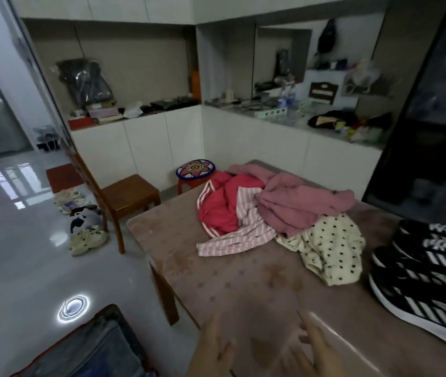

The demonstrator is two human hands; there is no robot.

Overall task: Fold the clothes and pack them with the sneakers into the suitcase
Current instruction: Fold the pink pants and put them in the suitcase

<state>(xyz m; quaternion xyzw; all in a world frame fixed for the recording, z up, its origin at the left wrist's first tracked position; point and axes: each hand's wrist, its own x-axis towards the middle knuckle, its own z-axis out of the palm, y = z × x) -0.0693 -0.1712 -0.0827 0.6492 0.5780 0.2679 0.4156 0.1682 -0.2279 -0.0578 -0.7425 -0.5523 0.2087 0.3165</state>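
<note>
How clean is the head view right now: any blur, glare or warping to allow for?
Head view: the left hand and right hand are motion-blurred at the bottom edge; glare streaks the table beside the right hand; a light reflects off the floor; wide-angle bends the edges; the clothes read clearly.

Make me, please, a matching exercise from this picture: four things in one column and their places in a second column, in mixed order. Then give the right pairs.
Things
1. sneakers
2. dotted garment
3. suitcase
4. stool

Places
A. on the floor, beyond the far edge of the table
B. on the table, at its right edge
C. on the floor, left of the table's near end
D. on the table, just left of the sneakers

Pairs: 1-B, 2-D, 3-C, 4-A
</note>
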